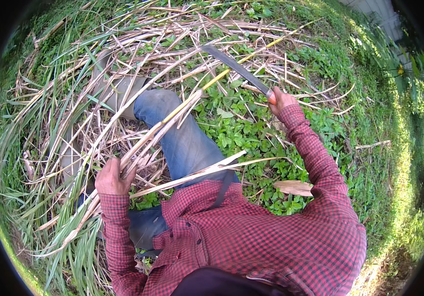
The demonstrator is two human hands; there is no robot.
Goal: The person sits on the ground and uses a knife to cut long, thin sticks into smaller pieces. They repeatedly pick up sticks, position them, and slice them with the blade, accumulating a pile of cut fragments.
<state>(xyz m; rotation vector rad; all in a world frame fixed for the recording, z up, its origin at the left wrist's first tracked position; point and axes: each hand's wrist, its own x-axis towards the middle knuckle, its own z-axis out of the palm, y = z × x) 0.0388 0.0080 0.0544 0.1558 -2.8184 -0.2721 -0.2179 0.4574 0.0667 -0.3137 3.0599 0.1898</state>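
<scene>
My right hand [282,102] is closed around the orange handle of a machete [236,67], its dark blade pointing up and left over the cut stalks. Part of the blade crosses a long yellow-green cane stalk [217,78] in this view; whether they touch, I cannot tell. That stalk runs from the upper right down to the lower left, with dry leaf sheaths along its lower part. At its lower end my left hand [115,177] is wrapped round the stalk and its dry leaves. The stalk passes over my bent knee [157,103] in blue trousers.
Dry stalks and leaves [172,29] lie in a heap ahead and to the left. Long green leaves [68,246] spread along the left side. Low leafy plants [241,116] cover the ground right of my leg. A pale split stalk piece [197,176] crosses my thigh.
</scene>
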